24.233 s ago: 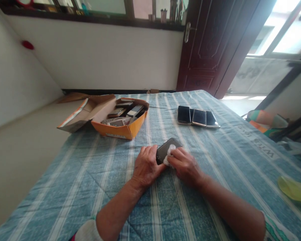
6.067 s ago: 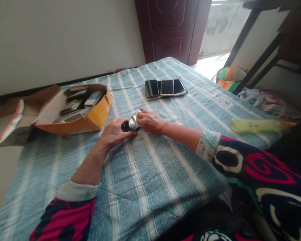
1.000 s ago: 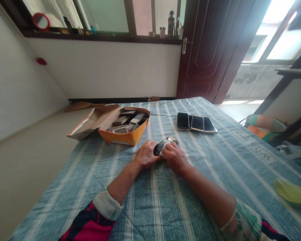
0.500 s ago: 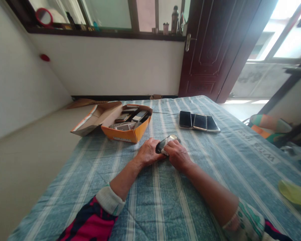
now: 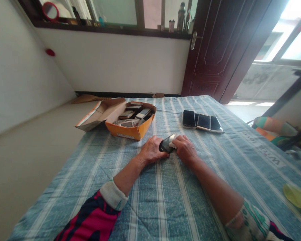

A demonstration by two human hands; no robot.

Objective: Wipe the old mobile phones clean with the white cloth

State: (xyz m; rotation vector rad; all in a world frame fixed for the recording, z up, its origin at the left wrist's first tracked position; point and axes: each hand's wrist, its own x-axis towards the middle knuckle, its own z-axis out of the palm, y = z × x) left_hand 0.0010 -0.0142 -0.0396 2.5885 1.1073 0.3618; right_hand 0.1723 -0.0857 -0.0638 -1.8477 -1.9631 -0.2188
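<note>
"What sits farthest left on the striped cover?"

"An orange cardboard box, its lid flap folded out to the left. Several phones lie in it at odd angles, some overlapping."

"And right of that, nearer the person?"

"The left hand. Its fingers and thumb are closed around the near, left end of a dark phone, so it has a firm hold."

"Where does the phone lie from there?"

"It juts out of that hand to the right and away from the person, tilted, between the two hands. A bright glare sits toward its far end. I can't tell whether it touches the cover."

"Next along?"

"A small white wad against the phone's right side, pinched in the bunched fingers of the right hand. Whether those fingertips meet the phone itself, I can't tell."

"Anything beyond?"

"A row of phones farther back, overlapping, dark screens up, apart from both hands. Then, at the right edge, something yellow, partly cut off."
</note>
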